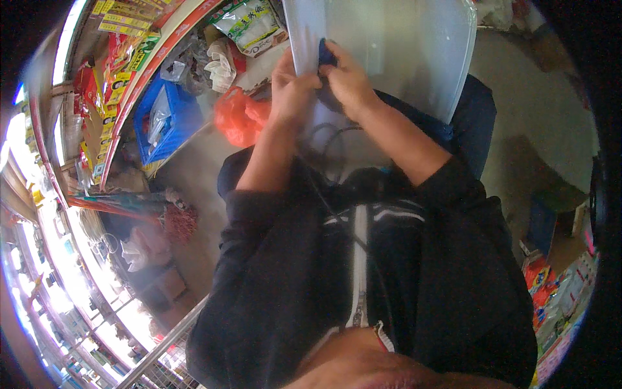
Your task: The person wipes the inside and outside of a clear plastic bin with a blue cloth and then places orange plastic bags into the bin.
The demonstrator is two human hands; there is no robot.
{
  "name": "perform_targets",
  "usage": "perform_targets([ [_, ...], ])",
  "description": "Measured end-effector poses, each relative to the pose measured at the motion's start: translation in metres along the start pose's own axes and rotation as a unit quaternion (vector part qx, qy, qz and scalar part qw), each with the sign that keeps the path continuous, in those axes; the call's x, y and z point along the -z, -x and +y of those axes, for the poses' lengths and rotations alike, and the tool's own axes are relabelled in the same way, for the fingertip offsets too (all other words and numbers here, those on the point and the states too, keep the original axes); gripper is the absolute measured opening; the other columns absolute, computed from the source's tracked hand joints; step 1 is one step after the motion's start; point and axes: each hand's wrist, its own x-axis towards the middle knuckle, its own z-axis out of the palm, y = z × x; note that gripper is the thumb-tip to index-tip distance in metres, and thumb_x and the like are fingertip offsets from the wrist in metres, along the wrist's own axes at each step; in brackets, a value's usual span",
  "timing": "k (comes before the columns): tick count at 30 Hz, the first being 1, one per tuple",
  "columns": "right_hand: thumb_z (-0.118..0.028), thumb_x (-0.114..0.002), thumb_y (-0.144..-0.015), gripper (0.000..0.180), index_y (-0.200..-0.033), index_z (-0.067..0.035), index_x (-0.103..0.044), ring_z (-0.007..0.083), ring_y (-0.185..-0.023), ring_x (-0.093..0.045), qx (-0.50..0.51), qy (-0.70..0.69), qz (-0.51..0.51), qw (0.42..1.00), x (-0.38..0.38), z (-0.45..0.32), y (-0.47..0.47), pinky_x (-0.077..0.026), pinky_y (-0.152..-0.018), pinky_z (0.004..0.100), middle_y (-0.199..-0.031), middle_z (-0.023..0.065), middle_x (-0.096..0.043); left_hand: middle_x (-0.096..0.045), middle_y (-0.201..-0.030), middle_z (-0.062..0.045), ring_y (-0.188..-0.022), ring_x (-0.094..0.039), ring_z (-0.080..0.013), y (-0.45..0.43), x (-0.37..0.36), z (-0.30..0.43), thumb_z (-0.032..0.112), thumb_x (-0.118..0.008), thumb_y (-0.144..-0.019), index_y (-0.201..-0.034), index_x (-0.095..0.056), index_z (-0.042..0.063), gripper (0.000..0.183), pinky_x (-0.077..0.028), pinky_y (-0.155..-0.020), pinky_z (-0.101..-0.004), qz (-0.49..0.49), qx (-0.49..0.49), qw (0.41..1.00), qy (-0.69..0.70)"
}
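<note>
A large translucent plastic panel or bin [413, 53], its kind not certain, stands upright before me above my lap. My left hand [294, 82] grips its left edge, with the fingers passing behind and the thumb in front. My right hand [347, 80] is closed around a small dark blue object [327, 53], perhaps a cloth or a clip, pressed near the same edge. The two hands are nearly touching. A thin black cable [335, 150] loops beneath my wrists, over my lap.
A red plastic bag [240, 116] and a blue plastic basket [182, 112] lie to the left, beside shelves of packaged goods [116, 87]. Lower left are a mop head [180, 221] and a wire rack [170, 364]. A blue-sided stool or box [542, 221] stands at right.
</note>
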Motion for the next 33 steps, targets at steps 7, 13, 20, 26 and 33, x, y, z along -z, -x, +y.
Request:
perform_targets([
  [7, -0.003, -0.05, -0.076, 0.049, -0.124, 0.003, -0.043, 0.0331, -0.118, -0.041, 0.213, 0.174, 0.018, 0.961, 0.0, -0.032, -0.01, -0.032, -0.1, 0.0344, -0.123, 0.0211, -0.044, -0.06, -0.099, -0.007, -0.087, -0.059, -0.0181, 0.004, -0.002, 0.01, -0.01, -0.049, -0.06, -0.116, -0.051, 0.001, 0.057, -0.048, -0.074, -0.027, 0.039, 0.031, 0.999, -0.016],
  [13, -0.001, -0.047, -0.082, 0.045, -0.127, -0.003, -0.044, 0.0296, -0.121, -0.04, 0.299, 0.15, -0.022, 0.942, -0.002, -0.075, -0.018, -0.031, -0.101, 0.0334, -0.129, 0.0175, -0.042, -0.059, -0.095, -0.006, -0.08, -0.059, -0.0161, 0.007, 0.0, 0.004, -0.01, -0.047, -0.064, -0.119, -0.048, 0.003, 0.057, -0.048, -0.066, -0.0254, 0.061, 0.064, 0.996, -0.018],
  [20, 0.001, -0.041, -0.086, 0.048, -0.133, -0.005, -0.037, 0.0337, -0.126, -0.033, 0.33, 0.173, -0.087, 0.924, 0.008, -0.058, -0.019, -0.028, -0.103, 0.0372, -0.134, 0.0182, -0.037, -0.058, -0.085, -0.003, -0.07, -0.055, -0.0128, 0.011, -0.004, 0.006, -0.004, -0.052, -0.07, -0.114, -0.051, 0.004, 0.044, -0.045, -0.059, -0.0247, 0.037, 0.059, 0.997, 0.032],
  [26, -0.003, -0.05, -0.082, 0.044, -0.126, -0.004, -0.045, 0.028, -0.118, -0.042, 0.329, 0.128, -0.089, 0.931, 0.01, -0.04, 0.021, -0.03, -0.101, 0.0326, -0.125, 0.0158, -0.044, -0.058, -0.086, -0.005, -0.076, -0.056, -0.0171, 0.009, 0.009, -0.004, 0.014, -0.051, -0.078, -0.102, -0.056, 0.005, 0.026, -0.045, -0.067, -0.028, 0.038, 0.119, 0.976, 0.176],
  [33, 0.0, -0.051, -0.074, 0.042, -0.116, -0.005, -0.047, 0.032, -0.111, -0.046, 0.188, 0.056, -0.162, 0.967, 0.022, -0.004, 0.046, -0.036, -0.094, 0.0358, -0.115, 0.0166, -0.047, -0.058, -0.092, -0.008, -0.082, -0.056, -0.0184, 0.004, 0.014, -0.007, 0.009, -0.048, -0.083, -0.113, -0.05, 0.0, 0.031, -0.046, -0.069, -0.0267, 0.024, 0.095, 0.995, 0.028],
])
